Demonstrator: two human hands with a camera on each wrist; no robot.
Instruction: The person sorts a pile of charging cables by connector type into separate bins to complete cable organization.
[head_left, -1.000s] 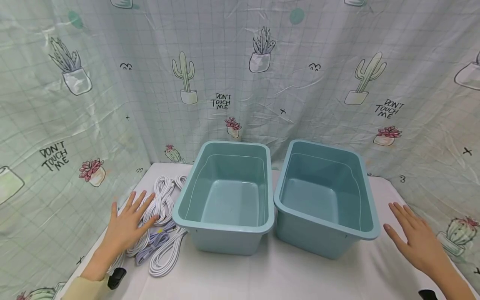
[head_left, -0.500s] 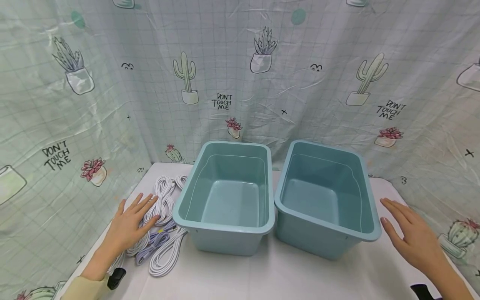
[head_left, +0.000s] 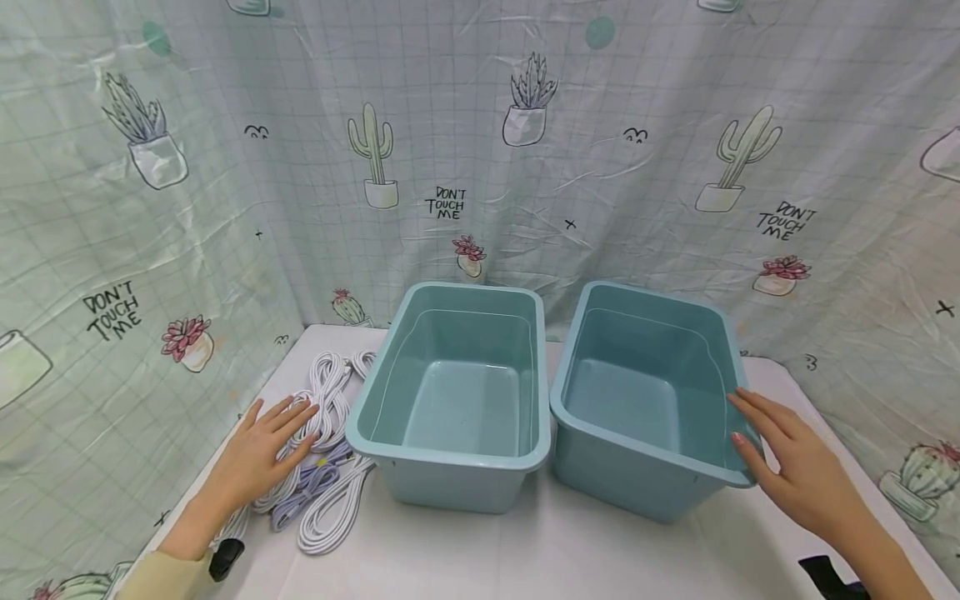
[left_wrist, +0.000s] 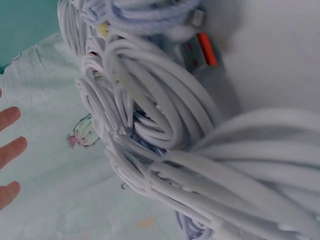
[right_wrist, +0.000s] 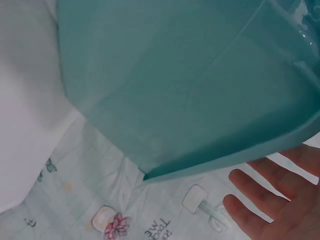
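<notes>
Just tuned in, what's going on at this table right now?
A person's left hand rests with straight fingers on a pile of coiled white cables at the table's left side. The right hand lies open against the rim of the right teal bin. The left teal bin stands beside it; both are empty.

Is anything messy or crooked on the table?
A bit. The right bin sits turned at an angle to the left bin, and the white cables lie in a loose tangled heap. Nothing looks spilled or broken.
</notes>
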